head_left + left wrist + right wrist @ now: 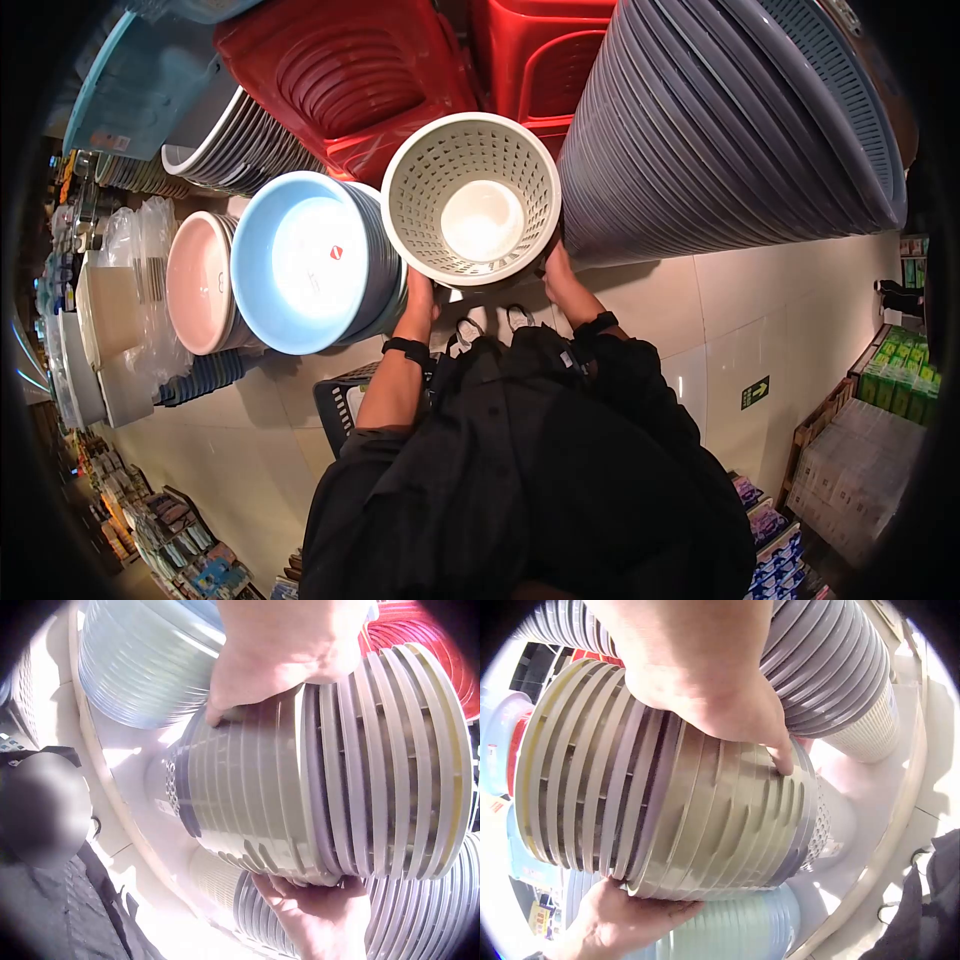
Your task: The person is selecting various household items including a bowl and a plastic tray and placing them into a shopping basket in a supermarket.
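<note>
head view puts the baskets [472,205] in one nested stack between left grip [421,298] and right grip [562,276], mouth up toward the camera. both grips hold the stack from opposite sides, fingers bent against the outer wall below the row of rims. the step in hand seems to be taking or steadying the stack's weight; whether its foot is lifted or rests on something is hard to tell, with glare down there. a next move would likely call for even pressure from both sides and a level stack, since the loose rims could shift.

the plastic looks hard, smooth and faintly glossy. the top wall is pierced by rows of small slots around a bright round base; the rims show as spaced rings, cream with some lilac-grey, and the body tapers, shallow ridges along it. near by stand a tall ribbed grey stack [740,130], a shiny round blue basin [300,255] and red stools [345,75] with curved grooves.
</note>
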{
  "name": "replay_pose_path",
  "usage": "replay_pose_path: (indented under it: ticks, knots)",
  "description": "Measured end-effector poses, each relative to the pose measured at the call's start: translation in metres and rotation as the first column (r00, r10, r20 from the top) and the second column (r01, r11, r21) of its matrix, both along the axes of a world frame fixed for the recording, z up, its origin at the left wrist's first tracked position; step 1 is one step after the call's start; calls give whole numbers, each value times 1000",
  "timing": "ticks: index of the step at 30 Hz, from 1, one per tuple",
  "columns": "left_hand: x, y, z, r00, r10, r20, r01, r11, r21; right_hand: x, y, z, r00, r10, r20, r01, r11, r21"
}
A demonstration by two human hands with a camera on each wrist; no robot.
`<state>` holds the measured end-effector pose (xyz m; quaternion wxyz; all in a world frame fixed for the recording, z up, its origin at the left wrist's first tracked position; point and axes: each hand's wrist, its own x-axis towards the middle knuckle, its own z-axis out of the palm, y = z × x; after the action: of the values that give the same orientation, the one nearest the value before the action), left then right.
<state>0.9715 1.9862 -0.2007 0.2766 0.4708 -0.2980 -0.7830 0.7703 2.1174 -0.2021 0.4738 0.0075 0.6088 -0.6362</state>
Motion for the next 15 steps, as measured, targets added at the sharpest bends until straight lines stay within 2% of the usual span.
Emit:
replay_pose_path:
  ticks: [2, 3, 5, 6, 8, 10, 11, 12, 13, 15]
  knots:
    - [-5, 6, 26, 1000, -17, 27, 17, 1000, -3, -7, -2, -25, 999, -24, 43, 24, 1000, 16]
    - [-6, 9, 35, 998, -33, 55, 33, 999, -6, -7, -1, -19, 999, -15, 43, 14, 1000, 17]
    - [-4, 9, 28, 998, -39, 47, 40, 999, -22, -2, 0, 1, 998, -33, 48, 30, 998, 55]
    - [0, 8, 21, 998, -52, 40, 53, 998, -39, -4, 2, -8, 998, -19, 61, 17, 1000, 23]
    - [6, 18, 37, 1000, -11, 18, 11, 1000, -28, -4, 9, -9, 998, 15, 59, -15, 1000, 3]
    - [23, 23, 20, 998, 18, 60, -16, 1000, -23, 3, 18, 4, 1000, -14, 7, 13, 991, 137]
    - [35, 29, 10, 996, 4, 86, 0, 999, -48, 4, 30, -7, 998, 36, -53, -28, 989, 144]
    - [44, 44, 19, 993, 56, 105, -50, 997, -56, 5, 40, -19, 990, 84, -115, -66, 986, 150]
    - [55, 56, 27, 991, 88, 100, -81, 994, -74, 10, 48, -23, 986, 117, -117, -100, 984, 145]
    - [84, 78, 34, 986, 132, 103, -124, 989, -85, 19, 61, -28, 976, 205, -78, -179, 950, 254]
